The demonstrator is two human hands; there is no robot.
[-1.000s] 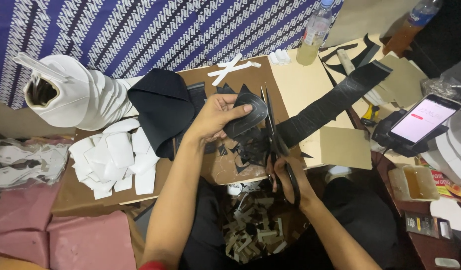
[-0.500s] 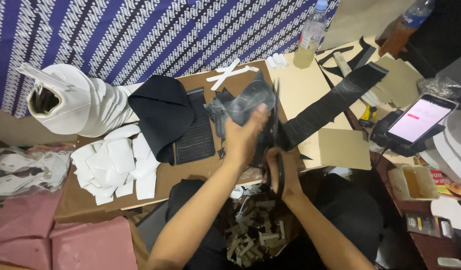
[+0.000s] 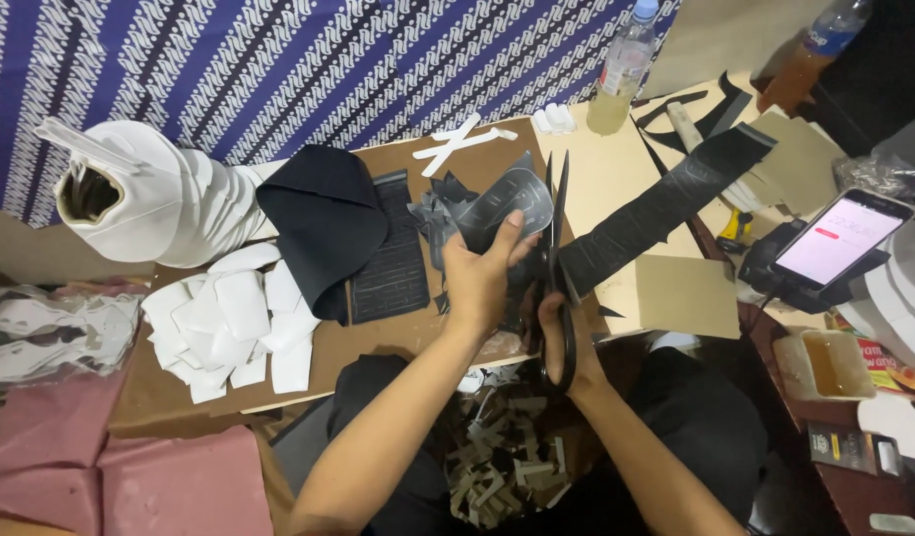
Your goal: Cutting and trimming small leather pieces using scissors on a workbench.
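My left hand (image 3: 480,279) grips a dark grey cut piece of material (image 3: 507,201), shaped like a shoe part, held up over the brown work board (image 3: 378,337). My right hand (image 3: 557,342) holds black scissors (image 3: 557,238) by their handles, blades pointing away from me and lying right beside the piece. A long black strip (image 3: 666,203) runs off to the right from the scissors. Scraps of cut material (image 3: 492,467) lie in my lap below both hands.
A stack of white cut pieces (image 3: 234,323) and a black fabric piece (image 3: 324,218) lie left on the board. A white roll (image 3: 150,199) stands far left. A phone (image 3: 840,238), two bottles (image 3: 621,69) and tan card sheets (image 3: 681,293) sit right.
My left hand lifted the dark piece off the board and drew it toward me. My right hand brought the scissors up alongside it, blades now pointing away.
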